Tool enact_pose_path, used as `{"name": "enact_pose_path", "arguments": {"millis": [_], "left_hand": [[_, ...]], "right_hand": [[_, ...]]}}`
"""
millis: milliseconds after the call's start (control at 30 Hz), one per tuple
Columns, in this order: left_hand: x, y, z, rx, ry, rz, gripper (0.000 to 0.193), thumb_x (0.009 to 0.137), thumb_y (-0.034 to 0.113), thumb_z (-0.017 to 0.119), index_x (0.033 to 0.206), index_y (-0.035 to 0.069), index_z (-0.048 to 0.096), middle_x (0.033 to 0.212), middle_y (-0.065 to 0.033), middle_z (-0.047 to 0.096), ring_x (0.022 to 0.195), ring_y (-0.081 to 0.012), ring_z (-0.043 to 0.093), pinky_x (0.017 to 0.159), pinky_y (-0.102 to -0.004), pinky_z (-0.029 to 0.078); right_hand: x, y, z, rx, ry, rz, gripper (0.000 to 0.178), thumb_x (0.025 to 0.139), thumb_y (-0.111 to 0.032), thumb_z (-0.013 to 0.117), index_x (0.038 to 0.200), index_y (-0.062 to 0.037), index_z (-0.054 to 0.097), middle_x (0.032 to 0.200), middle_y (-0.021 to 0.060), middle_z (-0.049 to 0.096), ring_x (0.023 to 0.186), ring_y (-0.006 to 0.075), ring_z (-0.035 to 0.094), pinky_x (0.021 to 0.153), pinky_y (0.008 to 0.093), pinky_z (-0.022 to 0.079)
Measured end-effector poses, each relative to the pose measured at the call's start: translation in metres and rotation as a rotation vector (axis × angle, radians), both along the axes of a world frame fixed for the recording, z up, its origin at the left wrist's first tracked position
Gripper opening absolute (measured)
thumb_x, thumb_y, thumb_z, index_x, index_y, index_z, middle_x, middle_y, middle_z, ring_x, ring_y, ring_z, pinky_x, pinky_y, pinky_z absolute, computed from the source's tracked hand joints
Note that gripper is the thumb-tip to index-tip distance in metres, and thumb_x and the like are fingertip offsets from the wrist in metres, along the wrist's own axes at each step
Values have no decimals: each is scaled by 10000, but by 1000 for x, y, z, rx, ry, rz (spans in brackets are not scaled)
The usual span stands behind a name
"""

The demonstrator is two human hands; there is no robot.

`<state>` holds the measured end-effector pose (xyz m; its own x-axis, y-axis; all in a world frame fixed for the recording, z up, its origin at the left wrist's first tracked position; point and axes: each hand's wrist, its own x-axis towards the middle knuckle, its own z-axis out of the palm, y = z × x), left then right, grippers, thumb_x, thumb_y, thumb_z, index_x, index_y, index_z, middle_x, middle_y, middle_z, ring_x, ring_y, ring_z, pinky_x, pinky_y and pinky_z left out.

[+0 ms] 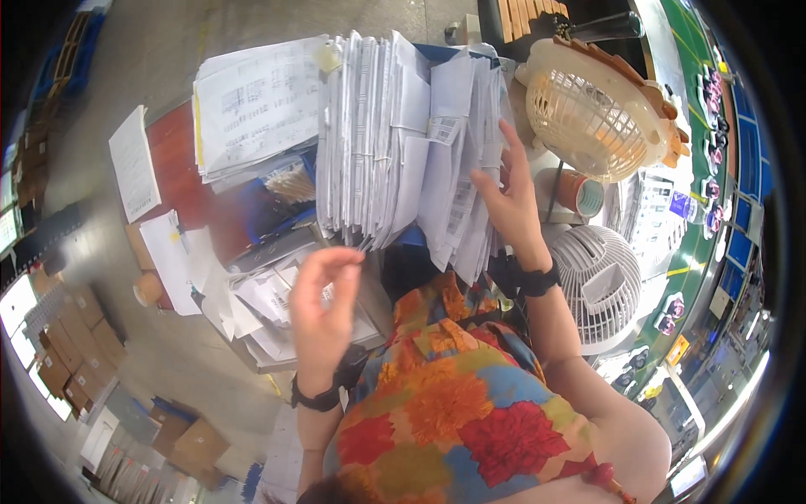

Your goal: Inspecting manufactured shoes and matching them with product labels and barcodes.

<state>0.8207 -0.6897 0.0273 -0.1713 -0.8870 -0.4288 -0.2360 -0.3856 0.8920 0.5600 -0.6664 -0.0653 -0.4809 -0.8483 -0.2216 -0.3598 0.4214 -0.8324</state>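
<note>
Two thick bundles of white paper sheets stand on edge in front of me. The left bundle (361, 143) has a thin band round it. The right bundle (457, 168) fans out at its near end and carries printed labels. My right hand (514, 197) rests along the right side of that bundle, fingers stretched and thumb spread on the sheets. My left hand (323, 302) is raised just below the near edge of the left bundle. Its fingers are bent, the thumb stands apart, and no object shows in it. Both wrists wear black bands.
A pile of printed sheets (260, 105) lies left of the bundles, on a dark red surface (180, 143). Loose papers (260, 302) cover a grey tray at lower left. To the right are a cream plastic basket (588, 118), a cup (581, 193) and a white fan (594, 286).
</note>
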Motion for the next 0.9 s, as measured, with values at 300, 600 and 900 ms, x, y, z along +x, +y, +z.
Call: {"name": "enact_pose_path", "arguments": {"millis": [300, 600, 900], "left_hand": [[-116, -20, -76, -513, -473, -399, 619, 907, 215, 643, 1361, -67, 331, 1228, -309, 520, 1057, -466, 567, 876, -484, 476], [-109, -34, -92, -534, -567, -337, 459, 877, 63, 631, 1295, -43, 475, 1032, -257, 625, 878, -431, 635, 733, -455, 517], [-122, -16, -96, -884, -899, -437, 678, 787, 69, 714, 1377, -56, 404, 1350, -235, 413, 1172, -447, 440, 938, -520, 424]], "right_hand": [[7, -1, -5, -171, -356, -100, 621, 929, -16, 567, 1483, -55, 290, 1215, 164, 589, 1014, 178, 609, 847, 301, 493], [-11, 2, 8, 80, -43, -17, 263, 901, -87, 605, 1145, 9, 600, 1152, 217, 567, 882, 349, 603, 794, 351, 494], [5, 0, -9, -21, 32, 3, 317, 866, -110, 653, 1144, 25, 584, 1147, 249, 532, 1029, 443, 558, 861, 455, 476]]}}
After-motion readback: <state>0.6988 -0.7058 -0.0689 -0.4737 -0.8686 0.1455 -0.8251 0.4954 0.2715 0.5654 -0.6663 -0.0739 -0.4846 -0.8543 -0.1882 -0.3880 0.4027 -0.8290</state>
